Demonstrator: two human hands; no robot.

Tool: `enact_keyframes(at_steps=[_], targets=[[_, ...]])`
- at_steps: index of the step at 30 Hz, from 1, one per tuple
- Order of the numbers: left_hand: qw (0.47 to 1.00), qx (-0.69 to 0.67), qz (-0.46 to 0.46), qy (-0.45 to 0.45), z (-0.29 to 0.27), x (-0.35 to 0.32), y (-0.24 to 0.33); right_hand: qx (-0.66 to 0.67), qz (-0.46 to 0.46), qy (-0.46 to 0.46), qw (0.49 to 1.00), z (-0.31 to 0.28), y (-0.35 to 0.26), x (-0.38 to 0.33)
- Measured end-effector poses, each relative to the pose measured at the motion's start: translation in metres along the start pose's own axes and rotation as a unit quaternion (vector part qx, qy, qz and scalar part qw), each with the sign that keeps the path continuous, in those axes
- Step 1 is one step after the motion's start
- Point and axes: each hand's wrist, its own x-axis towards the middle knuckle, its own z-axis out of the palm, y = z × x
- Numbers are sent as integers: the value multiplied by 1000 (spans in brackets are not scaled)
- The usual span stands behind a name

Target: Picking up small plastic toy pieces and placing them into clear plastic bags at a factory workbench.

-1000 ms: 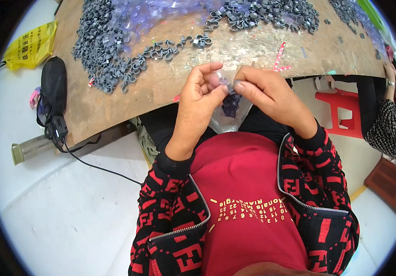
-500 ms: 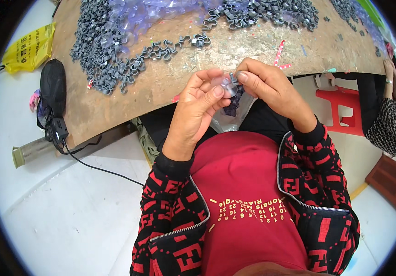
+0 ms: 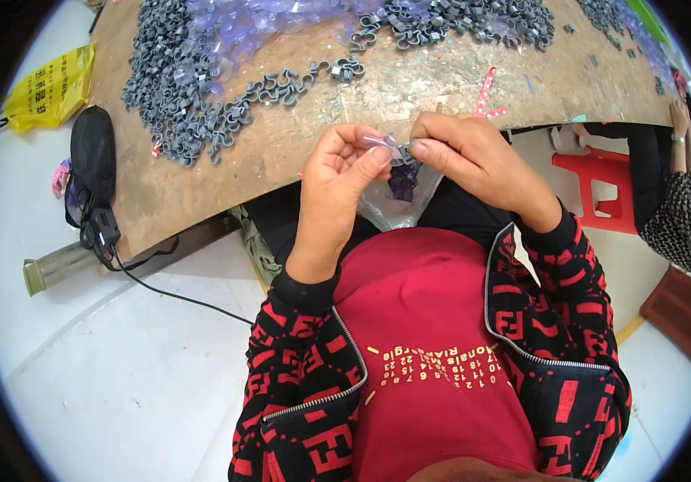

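My left hand [image 3: 344, 170] pinches a small clear plastic piece [image 3: 383, 141] between thumb and fingers, just in front of the wooden board's [image 3: 297, 153] near edge. My right hand [image 3: 474, 157] meets it from the right, fingertips closed on a small grey clip [image 3: 411, 145] pressed against the clear piece. Below the hands, in my lap, a clear plastic bag [image 3: 394, 201] holds dark purple-grey parts. Heaps of grey plastic clips [image 3: 185, 96] and clear purple-tinted cups [image 3: 241, 24] lie on the board beyond.
A yellow bag [image 3: 44, 84] lies at the far left beside a black pouch [image 3: 92, 153] with a cable [image 3: 177, 293] running over the white floor. A red stool [image 3: 599, 181] stands on the right, next to another person [image 3: 675, 217] seated at the board.
Both hands have shifted slightly up and together; the left fingers now close on the clear piece while the right hand brings the grey clip against it.
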Motion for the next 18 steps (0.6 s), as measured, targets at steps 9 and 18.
enact_keyframes(at_steps=[9,18], targets=[[970,219,107,3,3,3,3,-54,-6,10,998,4,10,1],[936,299,188,-2,5,6,0,-229,-106,101,962,11,7,-3]])
